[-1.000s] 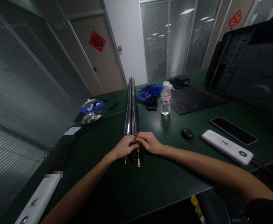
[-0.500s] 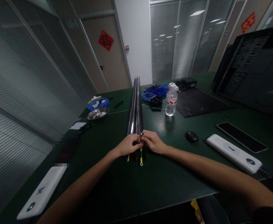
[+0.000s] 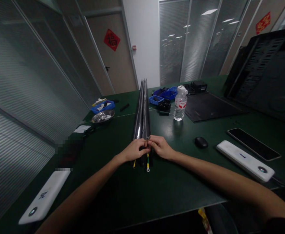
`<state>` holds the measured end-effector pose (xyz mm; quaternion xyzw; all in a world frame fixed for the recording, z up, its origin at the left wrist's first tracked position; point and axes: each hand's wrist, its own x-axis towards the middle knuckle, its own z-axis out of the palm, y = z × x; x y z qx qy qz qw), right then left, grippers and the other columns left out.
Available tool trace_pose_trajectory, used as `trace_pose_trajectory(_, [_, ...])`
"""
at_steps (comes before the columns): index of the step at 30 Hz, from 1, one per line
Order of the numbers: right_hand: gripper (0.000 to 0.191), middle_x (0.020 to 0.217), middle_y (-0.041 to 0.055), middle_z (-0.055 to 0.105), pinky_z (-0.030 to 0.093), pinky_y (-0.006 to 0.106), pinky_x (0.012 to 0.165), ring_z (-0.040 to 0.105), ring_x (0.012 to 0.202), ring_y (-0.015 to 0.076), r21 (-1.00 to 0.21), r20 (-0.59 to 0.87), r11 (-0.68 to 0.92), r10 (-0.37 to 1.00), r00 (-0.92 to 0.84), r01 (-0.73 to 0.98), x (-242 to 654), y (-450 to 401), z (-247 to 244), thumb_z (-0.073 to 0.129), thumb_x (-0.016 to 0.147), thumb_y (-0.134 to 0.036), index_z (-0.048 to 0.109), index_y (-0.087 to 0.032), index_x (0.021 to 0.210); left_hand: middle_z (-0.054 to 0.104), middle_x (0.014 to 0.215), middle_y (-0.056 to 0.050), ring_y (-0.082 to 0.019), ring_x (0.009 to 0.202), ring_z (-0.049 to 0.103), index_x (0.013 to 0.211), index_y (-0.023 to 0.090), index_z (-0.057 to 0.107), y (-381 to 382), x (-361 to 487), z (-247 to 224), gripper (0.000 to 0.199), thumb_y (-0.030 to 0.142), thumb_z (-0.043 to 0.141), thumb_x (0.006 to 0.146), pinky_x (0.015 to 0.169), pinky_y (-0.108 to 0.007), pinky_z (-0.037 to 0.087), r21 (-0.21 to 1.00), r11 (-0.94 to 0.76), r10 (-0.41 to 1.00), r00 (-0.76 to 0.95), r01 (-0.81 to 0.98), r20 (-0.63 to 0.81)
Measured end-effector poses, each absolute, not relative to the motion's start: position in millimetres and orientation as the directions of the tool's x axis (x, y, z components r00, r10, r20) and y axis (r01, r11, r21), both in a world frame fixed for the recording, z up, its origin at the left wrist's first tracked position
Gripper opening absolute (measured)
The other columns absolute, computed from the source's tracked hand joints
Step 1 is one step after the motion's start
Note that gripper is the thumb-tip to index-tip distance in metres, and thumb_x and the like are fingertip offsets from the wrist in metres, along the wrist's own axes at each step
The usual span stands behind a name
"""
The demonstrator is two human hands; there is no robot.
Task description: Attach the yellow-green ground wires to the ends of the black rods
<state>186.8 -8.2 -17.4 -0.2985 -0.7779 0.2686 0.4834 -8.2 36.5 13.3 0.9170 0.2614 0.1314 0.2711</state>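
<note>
Two long dark, glossy rails (image 3: 139,118) lie side by side, running away from me across the green table. My left hand (image 3: 135,149) and my right hand (image 3: 161,148) meet over their near end, fingers pinched closed together. A small shiny metal piece (image 3: 148,138) shows between the fingertips, mostly covered, so its kind cannot be made out. Below the fingers hangs a green-yellow wire with a ring terminal (image 3: 148,169). Another yellow wire end (image 3: 134,164) sticks out under my left hand.
Right of the rails stand a water bottle (image 3: 180,104), blue bins (image 3: 156,100), a screwdriver (image 3: 164,113), a mouse (image 3: 201,142), a white power bank (image 3: 244,161) and a phone (image 3: 253,144). To the left are a metal dish (image 3: 103,116), a blue basket (image 3: 110,106) and another white power bank (image 3: 45,196).
The view has shifted slightly. Both hands keep nearly the same pinched pose at the rails' near end, with only small finger movement around the metal piece.
</note>
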Motion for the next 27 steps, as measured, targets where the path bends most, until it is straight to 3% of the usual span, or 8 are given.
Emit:
trace_pose_trajectory(8, [0.026,0.080,0.0031,0.056,0.045,0.028,0.070,0.054,0.073,0.0159,-0.617,0.633,0.714,0.701,-0.329,0.332,183,-17,-18,0.044,0.103,-0.025,0.058,-0.018,0.082,0.065,0.102,-0.004,-0.020,0.096,0.061,0.089,0.017,0.067,37,-9,13,0.010,0.024,0.059,0.090,0.091,-0.031,0.046,0.615,-0.688,0.539,0.839,0.385,0.077])
trace_pose_trajectory(15, [0.030,0.084,0.0041,0.058,0.047,0.029,0.074,0.056,0.078,0.0172,-0.682,0.621,0.701,0.705,-0.342,0.208,187,-12,-15,0.040,0.104,-0.031,0.061,-0.018,0.087,0.063,0.087,-0.001,-0.018,0.084,0.060,0.075,0.018,0.055,31,-5,21,0.022,0.032,0.061,0.090,0.083,-0.030,0.047,0.580,-0.705,0.569,0.813,0.408,0.121])
trace_pose_trajectory(21, [0.033,0.082,0.0024,0.056,0.046,0.028,0.075,0.056,0.078,0.0159,-0.716,0.601,0.684,0.706,-0.375,0.140,188,-4,-19,0.041,0.105,-0.032,0.061,-0.017,0.084,0.065,0.093,-0.002,-0.018,0.087,0.061,0.081,0.017,0.058,34,-6,15,0.013,0.026,0.061,0.090,0.086,-0.031,0.046,0.590,-0.714,0.546,0.828,0.377,0.132])
trace_pose_trajectory(27, [0.029,0.081,0.0029,0.057,0.045,0.027,0.071,0.055,0.075,0.0155,-0.648,0.607,0.698,0.715,-0.346,0.305,184,-14,-17,0.043,0.103,-0.027,0.058,-0.017,0.081,0.065,0.101,-0.004,-0.019,0.093,0.062,0.086,0.016,0.067,37,-9,13,0.010,0.023,0.061,0.089,0.089,-0.031,0.047,0.602,-0.698,0.541,0.836,0.387,0.091])
